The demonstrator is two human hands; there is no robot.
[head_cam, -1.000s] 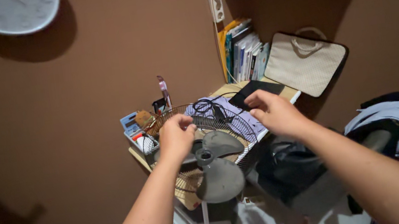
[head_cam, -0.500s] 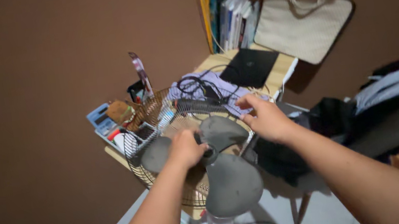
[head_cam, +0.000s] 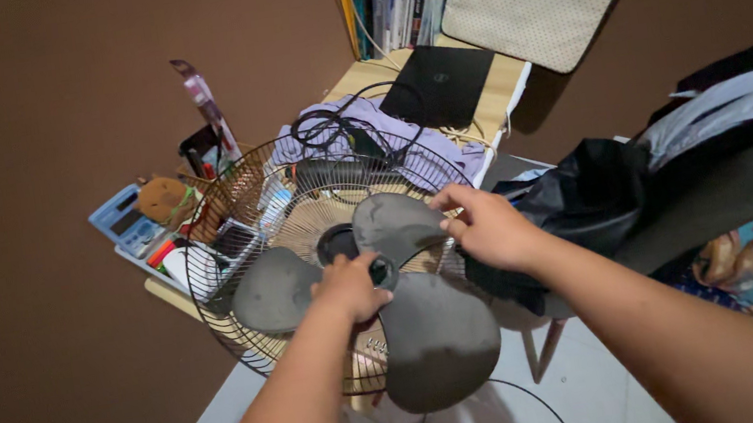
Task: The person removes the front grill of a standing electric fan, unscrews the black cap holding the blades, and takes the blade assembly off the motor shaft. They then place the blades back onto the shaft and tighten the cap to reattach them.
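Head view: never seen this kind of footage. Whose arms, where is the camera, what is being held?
The one picture comes from a camera worn on a person's head, looking down their own bare arms. The left hand grips the dark hub cap at the centre of the grey three-bladed plastic fan rotor. The right hand pinches the edge of the upper blade. The blades sit bare in the round wire rear guard. Behind stands a wooden desk with a closed black laptop, tangled black cables and a blue calculator.

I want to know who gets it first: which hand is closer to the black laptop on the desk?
The right hand. It grips a fan blade just below the black laptop; the left hand sits lower, at the fan's hub.
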